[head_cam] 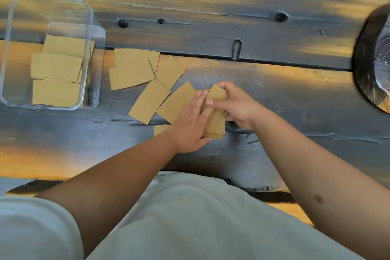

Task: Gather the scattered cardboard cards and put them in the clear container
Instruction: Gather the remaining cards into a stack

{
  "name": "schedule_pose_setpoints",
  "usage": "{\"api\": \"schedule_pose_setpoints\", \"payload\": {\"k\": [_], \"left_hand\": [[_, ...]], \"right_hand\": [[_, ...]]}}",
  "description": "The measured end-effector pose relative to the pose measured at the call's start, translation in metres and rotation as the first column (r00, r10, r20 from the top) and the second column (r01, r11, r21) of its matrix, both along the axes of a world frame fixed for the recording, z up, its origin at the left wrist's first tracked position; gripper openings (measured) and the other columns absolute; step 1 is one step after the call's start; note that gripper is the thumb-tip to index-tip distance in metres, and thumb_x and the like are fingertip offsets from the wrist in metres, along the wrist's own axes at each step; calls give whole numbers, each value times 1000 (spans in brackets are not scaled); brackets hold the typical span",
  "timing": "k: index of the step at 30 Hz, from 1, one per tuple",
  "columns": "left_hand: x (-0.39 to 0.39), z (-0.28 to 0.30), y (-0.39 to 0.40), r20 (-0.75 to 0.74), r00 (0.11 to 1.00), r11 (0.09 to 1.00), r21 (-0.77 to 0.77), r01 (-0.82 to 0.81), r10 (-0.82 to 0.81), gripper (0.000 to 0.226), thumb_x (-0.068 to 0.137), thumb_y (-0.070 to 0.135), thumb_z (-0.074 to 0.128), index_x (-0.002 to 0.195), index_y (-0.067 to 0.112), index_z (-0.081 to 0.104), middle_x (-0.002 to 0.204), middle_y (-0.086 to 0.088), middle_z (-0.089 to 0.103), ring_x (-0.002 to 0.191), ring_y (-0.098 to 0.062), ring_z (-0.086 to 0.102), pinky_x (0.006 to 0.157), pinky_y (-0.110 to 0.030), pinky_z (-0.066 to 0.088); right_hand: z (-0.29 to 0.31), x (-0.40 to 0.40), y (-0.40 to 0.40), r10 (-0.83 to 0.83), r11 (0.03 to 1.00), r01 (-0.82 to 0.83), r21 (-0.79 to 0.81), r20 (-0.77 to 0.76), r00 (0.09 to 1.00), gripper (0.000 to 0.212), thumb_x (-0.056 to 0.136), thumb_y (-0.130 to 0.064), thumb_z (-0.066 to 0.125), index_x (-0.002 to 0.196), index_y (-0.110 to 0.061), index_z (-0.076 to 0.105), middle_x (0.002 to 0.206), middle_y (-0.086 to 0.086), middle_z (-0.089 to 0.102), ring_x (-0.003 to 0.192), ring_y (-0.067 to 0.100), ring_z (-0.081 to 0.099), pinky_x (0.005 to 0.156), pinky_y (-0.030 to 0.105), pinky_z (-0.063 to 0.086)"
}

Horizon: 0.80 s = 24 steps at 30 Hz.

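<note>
The right hand [233,105] has its grip clamped on a loose stack of cards [215,120] near the middle of the bench [253,17], while the left hand [190,126] lies flat and open against the stack, holding nothing. The stack is fanned and uneven, so a careless lift could spill cards. More cards [147,82] lie scattered between the hands and the clear container [12,27] at the bench's left side, already partly filled; sweeping across could knock them further apart.
</note>
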<state>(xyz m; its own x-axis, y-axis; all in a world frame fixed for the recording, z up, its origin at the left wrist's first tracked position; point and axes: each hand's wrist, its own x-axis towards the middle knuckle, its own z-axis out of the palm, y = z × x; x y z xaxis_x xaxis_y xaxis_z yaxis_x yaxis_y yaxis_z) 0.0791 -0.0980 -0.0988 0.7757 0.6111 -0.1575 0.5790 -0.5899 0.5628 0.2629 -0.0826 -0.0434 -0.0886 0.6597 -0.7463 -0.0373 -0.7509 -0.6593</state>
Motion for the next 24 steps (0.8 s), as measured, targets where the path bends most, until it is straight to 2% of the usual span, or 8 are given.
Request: {"api": "schedule_pose_setpoints", "payload": {"k": [2, 4, 9, 11, 13, 17, 20, 24], "left_hand": [[0, 1, 2, 69, 997, 998, -41, -37, 40, 115, 70, 42, 79, 150, 17, 1, 157, -14, -8, 146, -31, -8, 116, -50, 14], [2, 3, 2, 123, 989, 996, -55, -75, 81, 117, 66, 45, 81, 149, 16, 5, 156, -13, -8, 146, -29, -9, 116, -47, 11], [-1, 2, 4, 198, 980, 999, 43, -21, 12, 102, 65, 46, 83, 140, 16, 20, 151, -16, 3, 143, -41, 7, 114, -55, 17], [-1, 1, 4, 236, 972, 997, 68, -33, 16, 98, 65, 47, 82, 137, 15, 23, 150, -17, 6, 142, -43, 10, 113, -57, 18], [0, 0, 2, 263, 964, 996, 74, -55, 34, 101, 64, 49, 82, 137, 15, 22, 150, -17, 6, 141, -43, 11, 113, -58, 19], [-4, -4, 3, 261, 964, 989, 150, 8, -48, 104, 63, 55, 81, 139, 16, 22, 149, -19, 8, 141, -43, 11, 110, -63, 19], [-8, -4, 4, 261, 961, 985, 167, 51, -94, 101, 67, 61, 73, 140, 16, 21, 149, -19, 9, 141, -42, 9, 112, -61, 16], [-11, 6, 3, 257, 965, 994, 102, 27, -52, 96, 74, 60, 65, 144, 14, 19, 153, -17, 11, 144, -38, 8, 113, -59, 15]], "right_hand": [[-1, 0, -2, -43, 998, 37, -44, -144, 989, 44, 82, -20, 73, 119, -25, 50, 111, 5, 61, 96, 22, 64, 83, 50, 54], [-2, -3, -6, -141, 989, 122, -88, -244, 960, 48, 83, -25, 70, 125, -26, 47, 119, 6, 57, 97, 22, 64, 78, 46, 55], [-8, -13, -21, -397, 916, 346, -204, -331, 856, 52, 75, -16, 59, 123, -21, 41, 108, 13, 57, 84, 24, 64, 69, 41, 54], [-10, -16, -28, -382, 923, 329, -201, -362, 850, 50, 78, -11, 58, 125, -13, 43, 112, 19, 60, 94, 30, 66, 75, 47, 55], [-10, -23, -34, -277, 959, 231, -166, -357, 892, 45, 83, -2, 52, 127, -11, 52, 118, 22, 62, 107, 36, 62, 85, 50, 52], [-10, -40, -35, -104, 993, 83, -83, -289, 952, 44, 84, 3, 57, 122, -19, 61, 119, 14, 65, 111, 30, 62, 91, 50, 51], [-10, -45, -38, -174, 984, 157, -90, -229, 958, 39, 82, 1, 62, 115, -20, 66, 114, 13, 68, 107, 29, 64, 89, 53, 51], [-10, -43, -47, -268, 963, 259, -68, -226, 937, 39, 80, 7, 61, 113, -13, 66, 111, 17, 68, 105, 32, 64, 84, 47, 54]]}}
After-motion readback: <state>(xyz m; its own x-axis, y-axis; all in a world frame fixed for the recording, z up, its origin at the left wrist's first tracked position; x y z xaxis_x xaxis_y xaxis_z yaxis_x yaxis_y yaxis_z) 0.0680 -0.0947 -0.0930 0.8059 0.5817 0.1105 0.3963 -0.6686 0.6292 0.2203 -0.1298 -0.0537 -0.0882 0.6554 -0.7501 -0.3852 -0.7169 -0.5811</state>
